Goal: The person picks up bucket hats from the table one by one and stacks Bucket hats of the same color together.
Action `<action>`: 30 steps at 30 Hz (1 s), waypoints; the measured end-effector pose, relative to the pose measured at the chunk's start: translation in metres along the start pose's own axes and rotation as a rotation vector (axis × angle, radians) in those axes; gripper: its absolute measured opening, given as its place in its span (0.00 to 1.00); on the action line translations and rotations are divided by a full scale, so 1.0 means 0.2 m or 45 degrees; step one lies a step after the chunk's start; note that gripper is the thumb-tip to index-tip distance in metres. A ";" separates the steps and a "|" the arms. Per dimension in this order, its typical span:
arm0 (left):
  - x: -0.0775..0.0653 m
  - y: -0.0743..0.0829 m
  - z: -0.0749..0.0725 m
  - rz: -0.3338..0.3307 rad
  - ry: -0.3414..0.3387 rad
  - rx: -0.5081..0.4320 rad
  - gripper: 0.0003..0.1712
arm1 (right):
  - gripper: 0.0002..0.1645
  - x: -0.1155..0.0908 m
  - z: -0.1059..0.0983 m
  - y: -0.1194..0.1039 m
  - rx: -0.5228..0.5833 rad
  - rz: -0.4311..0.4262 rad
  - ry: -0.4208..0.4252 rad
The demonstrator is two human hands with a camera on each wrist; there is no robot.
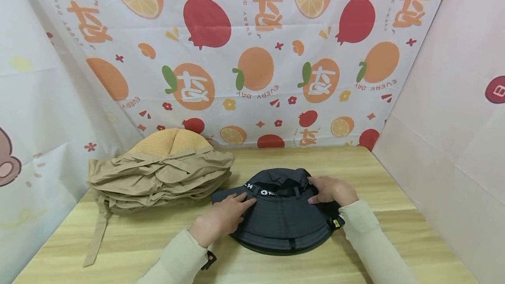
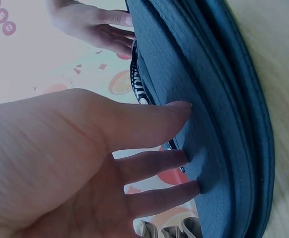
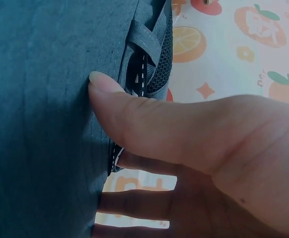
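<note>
A dark grey wide-brimmed sun hat (image 1: 282, 220) lies on the table with its brim toward me, the edge in several layers. A black lettered band (image 1: 268, 192) runs round its partly flattened crown. On the left side of the brim rests my left hand (image 1: 222, 217), fingers straight; the left wrist view shows its thumb and fingertips touching the cloth (image 2: 204, 144). At the right of the crown, my right hand (image 1: 333, 191) lays its thumb on the brim (image 3: 40, 99), with straight fingers along the crown's side, their tips partly hidden in the right wrist view.
Several tan hats (image 1: 165, 176) sit gathered at the left, a straw-yellow crown (image 1: 171, 141) on top and a strap hanging toward me. Fruit-printed cloth (image 1: 252, 25) stands behind the wooden table (image 1: 378, 240), and pale cloth walls rise on both sides.
</note>
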State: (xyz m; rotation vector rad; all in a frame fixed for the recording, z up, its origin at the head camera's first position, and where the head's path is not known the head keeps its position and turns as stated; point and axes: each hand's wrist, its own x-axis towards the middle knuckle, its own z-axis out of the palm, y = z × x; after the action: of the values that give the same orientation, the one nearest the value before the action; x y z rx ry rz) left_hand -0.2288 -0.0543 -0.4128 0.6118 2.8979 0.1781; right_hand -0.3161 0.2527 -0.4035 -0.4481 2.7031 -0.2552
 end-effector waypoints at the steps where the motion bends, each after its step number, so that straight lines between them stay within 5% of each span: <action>1: 0.00 0.00 0.00 -0.001 -0.008 -0.011 0.32 | 0.47 0.00 0.00 0.00 -0.004 0.005 -0.005; 30: 0.04 0.01 0.01 0.004 0.029 0.035 0.32 | 0.47 0.01 0.02 0.07 0.029 -0.023 0.045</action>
State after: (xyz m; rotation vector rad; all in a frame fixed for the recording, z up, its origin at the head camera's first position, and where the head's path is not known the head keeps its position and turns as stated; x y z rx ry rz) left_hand -0.2342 -0.0490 -0.4158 0.6235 2.9261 0.1466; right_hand -0.3209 0.2648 -0.4115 -0.4652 2.7287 -0.3017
